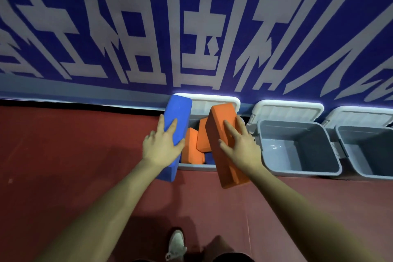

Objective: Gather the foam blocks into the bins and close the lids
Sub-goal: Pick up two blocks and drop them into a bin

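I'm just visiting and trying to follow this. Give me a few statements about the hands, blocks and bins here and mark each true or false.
1. The left hand holds a blue foam block. True.
2. The right hand holds a green block. False: it grips an orange foam block.
3. The bin below the hands already has orange blocks in it. True.
4. The middle bin is packed with blocks. False: no blocks show inside it.
5. All the lids are shut. False: the white lids stand open against the wall.
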The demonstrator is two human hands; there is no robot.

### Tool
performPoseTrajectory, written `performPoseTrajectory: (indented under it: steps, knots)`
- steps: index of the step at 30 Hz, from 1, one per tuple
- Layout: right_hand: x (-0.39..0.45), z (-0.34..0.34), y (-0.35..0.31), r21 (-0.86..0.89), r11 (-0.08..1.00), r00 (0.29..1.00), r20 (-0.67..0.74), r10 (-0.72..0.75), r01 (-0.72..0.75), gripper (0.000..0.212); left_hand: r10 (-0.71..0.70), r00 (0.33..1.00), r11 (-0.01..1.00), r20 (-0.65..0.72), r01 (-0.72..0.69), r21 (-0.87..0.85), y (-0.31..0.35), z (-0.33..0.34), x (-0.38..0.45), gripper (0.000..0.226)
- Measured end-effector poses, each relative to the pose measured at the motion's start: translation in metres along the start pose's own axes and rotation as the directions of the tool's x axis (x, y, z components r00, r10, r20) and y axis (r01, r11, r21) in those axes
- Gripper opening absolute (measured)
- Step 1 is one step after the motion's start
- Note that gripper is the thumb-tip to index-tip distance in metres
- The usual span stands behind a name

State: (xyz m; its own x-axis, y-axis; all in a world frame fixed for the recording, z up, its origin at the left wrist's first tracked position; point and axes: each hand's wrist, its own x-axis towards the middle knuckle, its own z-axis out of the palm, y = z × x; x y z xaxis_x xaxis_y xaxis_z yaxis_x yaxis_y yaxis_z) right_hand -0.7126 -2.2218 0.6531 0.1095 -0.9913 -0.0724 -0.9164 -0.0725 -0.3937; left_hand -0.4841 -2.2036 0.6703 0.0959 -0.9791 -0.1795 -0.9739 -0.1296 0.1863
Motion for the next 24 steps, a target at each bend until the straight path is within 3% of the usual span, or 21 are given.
performPoseTrajectory:
  steps: [8, 13, 21, 24]
  knots:
    - [0.127, 0.029, 0.037, -0.002, 0.998, 0.992, 0.114, 0.056, -0.056, 0.066, -0.005, 0.999, 0.997, 0.041, 0.008, -0.083, 0.013, 0.037, 0.128, 0.066]
    - [0.190, 0.059, 0.064, 0.058, 0.996, 0.982, 0.180, 0.059, -0.070, 0.066, -0.031, 0.988, 0.999, 0.149, 0.035, -0.029, 0.032, 0.070, 0.194, 0.068]
    - [0.255, 0.144, 0.111, 0.052, 0.992, 0.947, 0.309, 0.092, -0.114, 0.068, -0.067, 0.976, 0.993, 0.207, 0.086, -0.083, 0.041, 0.167, 0.274, 0.069]
    - [0.276, 0.191, 0.133, 0.062, 0.992, 0.940, 0.330, 0.084, -0.111, 0.068, -0.025, 0.987, 0.988, 0.160, 0.049, -0.148, 0.038, 0.219, 0.301, 0.067]
